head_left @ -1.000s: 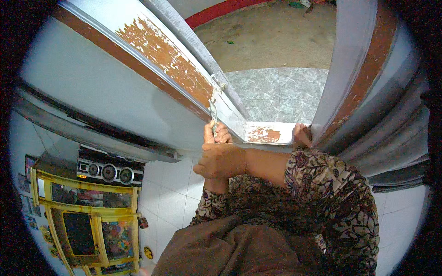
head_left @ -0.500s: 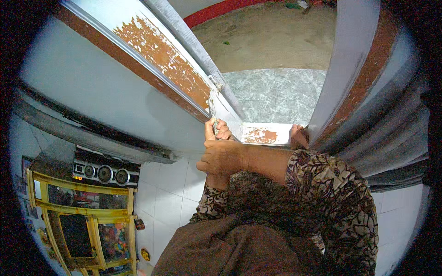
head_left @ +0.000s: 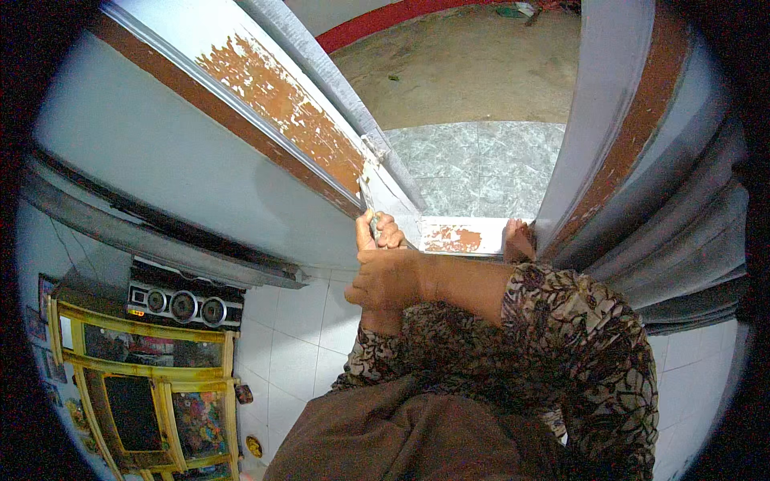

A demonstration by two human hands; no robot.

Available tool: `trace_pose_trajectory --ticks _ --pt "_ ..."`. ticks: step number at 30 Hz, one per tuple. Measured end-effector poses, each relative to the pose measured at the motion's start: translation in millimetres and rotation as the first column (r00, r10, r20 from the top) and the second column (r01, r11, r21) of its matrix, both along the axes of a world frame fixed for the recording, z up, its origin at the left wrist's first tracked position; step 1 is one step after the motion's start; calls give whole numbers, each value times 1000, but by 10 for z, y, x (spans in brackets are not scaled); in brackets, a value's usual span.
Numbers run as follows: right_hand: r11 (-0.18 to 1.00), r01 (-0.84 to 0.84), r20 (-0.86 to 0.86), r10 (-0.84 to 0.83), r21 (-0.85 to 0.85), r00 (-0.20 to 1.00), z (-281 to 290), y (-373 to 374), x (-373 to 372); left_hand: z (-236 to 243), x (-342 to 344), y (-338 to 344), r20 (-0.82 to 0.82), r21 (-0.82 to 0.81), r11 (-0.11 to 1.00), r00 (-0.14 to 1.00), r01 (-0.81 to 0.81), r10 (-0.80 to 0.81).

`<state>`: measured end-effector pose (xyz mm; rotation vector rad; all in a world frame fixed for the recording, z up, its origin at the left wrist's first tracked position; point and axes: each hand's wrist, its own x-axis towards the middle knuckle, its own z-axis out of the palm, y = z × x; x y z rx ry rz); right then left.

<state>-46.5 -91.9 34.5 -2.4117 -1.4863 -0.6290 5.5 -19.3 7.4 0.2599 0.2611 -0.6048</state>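
Thin tool [head_left: 364, 199], exact type unclear, is at the door frame [head_left: 273, 92], upper end at or v. close to the lower end of the worn patch; contact can't be confirmed. Hands: L hand [head_left: 380, 231] closed round the tool, palm side toward viewer, thumb on its L; R hand [head_left: 387, 280] closed about the L wrist, just below. Frame face white w/ brown showing through in a large ragged patch; grey strip [head_left: 321, 72] runs along its outer edge. White sill [head_left: 488, 226], similarly worn, lies just R of the hands, w/ a bare foot [head_left: 520, 240] at its R end. Beyond sill: grey marbled tiles [head_left: 481, 160], then brown ground [head_left: 473, 76] w/ a red band [head_left: 385, 26] at the far side. R side: brown-edged jamb [head_left: 638, 136], grey curtain [head_left: 682, 248] adj. Patterned sleeves [head_left: 585, 329] on both arms; brown cloth [head_left: 401, 433] at bottom ctr. Lower L: white floor tiles [head_left: 293, 321], yellow-framed cabinet [head_left: 156, 373], audio unit [head_left: 184, 306] w/ round dials on top.
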Motion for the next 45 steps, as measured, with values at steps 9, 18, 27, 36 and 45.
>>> trace_pose_trajectory --ticks 9,18,27,36,45 --pt "956 -218 56 211 195 976 22 238 -267 -92 -145 421 130 17 995 987 95 -97" --pt "954 -197 88 182 226 979 42 370 -270 58 -214 468 115 204 978 991 46 -70" --pt "953 -287 81 280 98 957 163 491 -364 160 -264 592 201 145 962 945 230 -256" --pt "961 -270 16 269 59 963 315 438 -331 255 -217 573 65 -78 954 956 291 -286" --pt "930 -181 164 133 321 977 406 615 -157 412 -71 681 -111 -162 941 942 296 -315"
